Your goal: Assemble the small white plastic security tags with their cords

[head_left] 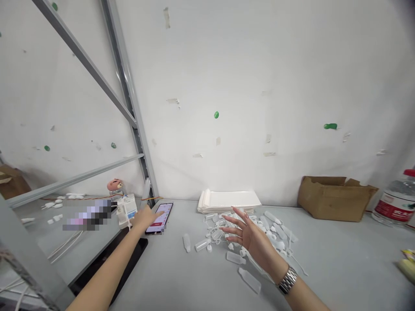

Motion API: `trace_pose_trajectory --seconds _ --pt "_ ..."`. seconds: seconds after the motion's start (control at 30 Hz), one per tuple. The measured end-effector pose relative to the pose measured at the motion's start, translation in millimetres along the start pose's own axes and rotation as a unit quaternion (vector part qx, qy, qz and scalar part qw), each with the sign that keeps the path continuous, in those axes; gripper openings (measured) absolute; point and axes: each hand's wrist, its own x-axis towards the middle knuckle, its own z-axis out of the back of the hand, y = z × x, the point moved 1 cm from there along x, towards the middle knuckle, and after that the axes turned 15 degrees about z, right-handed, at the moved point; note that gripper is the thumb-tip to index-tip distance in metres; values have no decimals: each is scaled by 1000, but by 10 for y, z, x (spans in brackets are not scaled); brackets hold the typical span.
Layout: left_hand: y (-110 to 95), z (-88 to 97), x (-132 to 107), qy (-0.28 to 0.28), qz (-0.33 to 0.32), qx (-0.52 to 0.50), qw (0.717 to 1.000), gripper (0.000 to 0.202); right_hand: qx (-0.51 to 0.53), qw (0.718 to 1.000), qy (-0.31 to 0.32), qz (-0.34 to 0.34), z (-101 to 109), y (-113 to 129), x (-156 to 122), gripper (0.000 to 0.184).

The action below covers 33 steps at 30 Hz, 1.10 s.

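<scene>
My left hand (147, 217) reaches out to a smartphone (160, 217) with a lit screen lying on the grey table, and a fingertip touches the screen; its other fingers are loosely curled. My right hand (246, 232) hovers open, fingers spread, above a heap of several small clear plastic bottles (269, 231). A metal watch (287, 280) sits on my right wrist. Loose bottles (201, 245) lie to the left of the heap and near my wrist.
A stack of white sheets (231, 200) lies at the wall behind the heap. A torn cardboard box (335, 197) and a large water bottle (397, 201) stand at the right. A grey metal rack frame (136, 125) rises at left, with a small white device (127, 208) beside it.
</scene>
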Motion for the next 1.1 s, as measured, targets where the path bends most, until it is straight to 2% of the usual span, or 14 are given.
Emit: trace_pose_trajectory --seconds 0.13,0.27,0.4,0.5,0.87,1.1 --pt "62 -205 -329 -70 -14 61 996 78 5 1000 8 2 2 1 -3 50" --pt "117 -297 -484 -99 -38 85 991 78 8 1000 12 3 13 -4 -9 51" --pt "161 -283 -492 -83 -98 91 987 67 6 1000 17 6 15 -16 -14 51" --pt "190 -287 -492 -75 -117 99 985 67 3 1000 11 4 10 -24 -17 50" --pt "160 -377 -538 -127 -66 112 983 83 -3 1000 0 2 -1 -3 -16 51" --pt "111 -306 -544 -142 -55 67 986 77 -11 1000 9 22 1 32 11 51"
